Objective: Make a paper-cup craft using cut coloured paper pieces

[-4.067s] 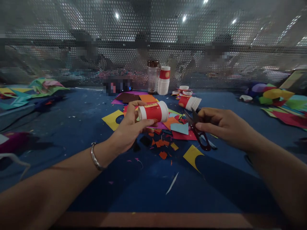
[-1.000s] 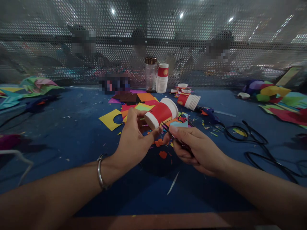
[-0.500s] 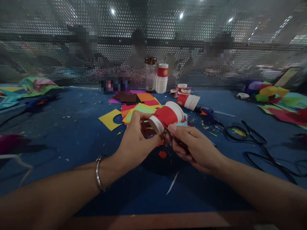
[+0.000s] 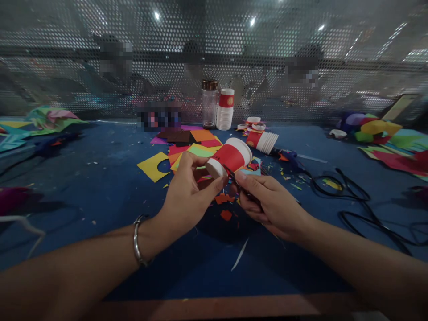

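Observation:
A red and white paper cup [image 4: 230, 157] lies tilted on its side in the air, its base toward the lower left. My left hand [image 4: 191, 191] grips that base between thumb and fingers. In my right hand [image 4: 267, 198] are dark scissors [image 4: 245, 191], with their blades against the cup's lower side. How far the blades are apart is too small to tell. Under the hands, orange paper scraps [image 4: 226, 215] lie on the blue table [image 4: 133, 276]. Coloured paper sheets [image 4: 182, 149] are spread behind my left hand.
At the back stand a glass bottle [image 4: 209, 104] and a stack of cups [image 4: 225, 111]. Another cup stack [image 4: 264, 141] lies on its side near a blue glue gun [image 4: 292, 161] with a looping black cable [image 4: 354, 189]. Colourful paper crafts [image 4: 377, 129] sit at the right.
The cup has shifted slightly left and its angle has changed a little in my left hand. The scissor blades now show against the cup's side. More orange scraps are visible below.

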`<state>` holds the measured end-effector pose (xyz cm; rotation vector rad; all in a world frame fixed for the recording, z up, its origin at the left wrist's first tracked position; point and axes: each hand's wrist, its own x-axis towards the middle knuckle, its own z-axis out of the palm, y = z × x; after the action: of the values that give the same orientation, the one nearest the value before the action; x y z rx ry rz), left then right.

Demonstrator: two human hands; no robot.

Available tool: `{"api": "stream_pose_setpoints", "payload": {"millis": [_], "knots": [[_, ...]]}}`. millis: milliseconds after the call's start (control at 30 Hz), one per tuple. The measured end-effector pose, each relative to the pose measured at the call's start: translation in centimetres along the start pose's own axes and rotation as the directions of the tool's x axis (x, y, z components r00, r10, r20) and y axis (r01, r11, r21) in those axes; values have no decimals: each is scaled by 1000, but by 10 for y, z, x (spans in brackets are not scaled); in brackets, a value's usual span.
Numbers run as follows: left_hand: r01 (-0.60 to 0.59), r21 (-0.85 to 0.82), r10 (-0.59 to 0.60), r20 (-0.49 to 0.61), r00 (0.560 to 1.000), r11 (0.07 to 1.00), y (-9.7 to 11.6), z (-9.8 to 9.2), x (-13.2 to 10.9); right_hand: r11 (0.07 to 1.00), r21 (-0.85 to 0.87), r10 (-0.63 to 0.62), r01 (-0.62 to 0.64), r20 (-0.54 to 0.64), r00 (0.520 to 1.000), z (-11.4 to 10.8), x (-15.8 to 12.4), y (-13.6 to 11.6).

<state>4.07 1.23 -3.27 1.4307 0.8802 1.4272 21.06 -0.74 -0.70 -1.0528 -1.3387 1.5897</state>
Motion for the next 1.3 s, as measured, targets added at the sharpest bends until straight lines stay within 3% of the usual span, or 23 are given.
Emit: {"api": "stream_pose_setpoints", "payload": {"millis": [633, 1300], "knots": [[75, -48, -71, 70, 995, 996, 8, 3, -7, 1000, -24, -7, 7, -29, 1000, -2, -3, 0], [-93, 65, 86, 96, 992, 994, 12, 3, -11, 995, -36, -93, 94, 10, 996, -1, -7, -1]]}}
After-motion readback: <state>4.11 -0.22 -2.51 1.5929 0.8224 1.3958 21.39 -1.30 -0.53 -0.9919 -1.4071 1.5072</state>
